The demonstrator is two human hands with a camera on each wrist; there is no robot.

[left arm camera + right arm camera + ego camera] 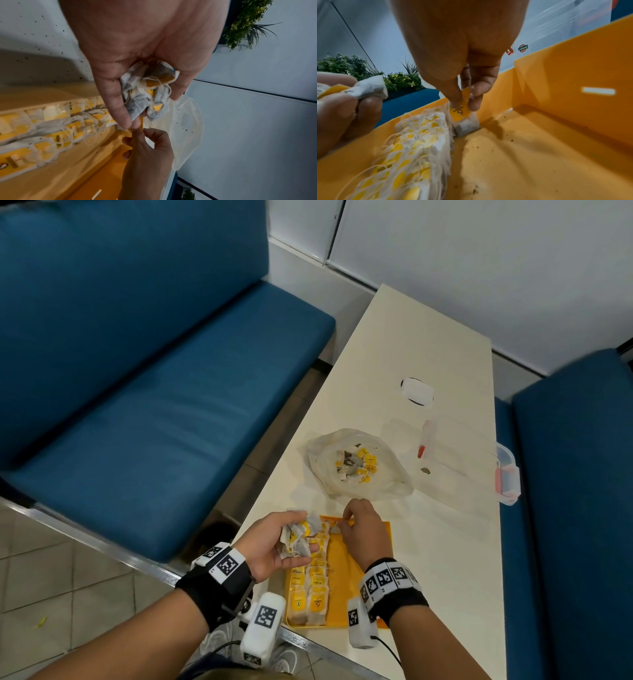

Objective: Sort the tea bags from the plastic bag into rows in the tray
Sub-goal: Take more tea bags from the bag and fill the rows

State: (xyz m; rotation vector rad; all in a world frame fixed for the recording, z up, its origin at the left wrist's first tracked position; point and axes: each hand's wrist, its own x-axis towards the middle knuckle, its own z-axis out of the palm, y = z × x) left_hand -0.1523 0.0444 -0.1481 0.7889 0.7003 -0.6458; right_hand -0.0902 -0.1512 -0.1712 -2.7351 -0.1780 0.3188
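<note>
Two rows of paper tea bags (310, 594) fill the shallow yellow plastic tray's (346, 587) left side. The right hand (364, 530) pinches one yellow-tagged tea bag (464, 117) at the rows' far end; the left hand (274, 542) cups a clump of tea bags (149, 89). More remain in the clear plastic bag (356, 463) beyond the tray

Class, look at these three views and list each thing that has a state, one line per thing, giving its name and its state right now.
plastic bag: open, tea bags left inside.
tray: partly filled, two rows along one side.
left hand: grips a bunch of tea bags.
right hand: pinches a single tea bag, standing it at the row's far end.
clear container: closed, clasps down.
</note>
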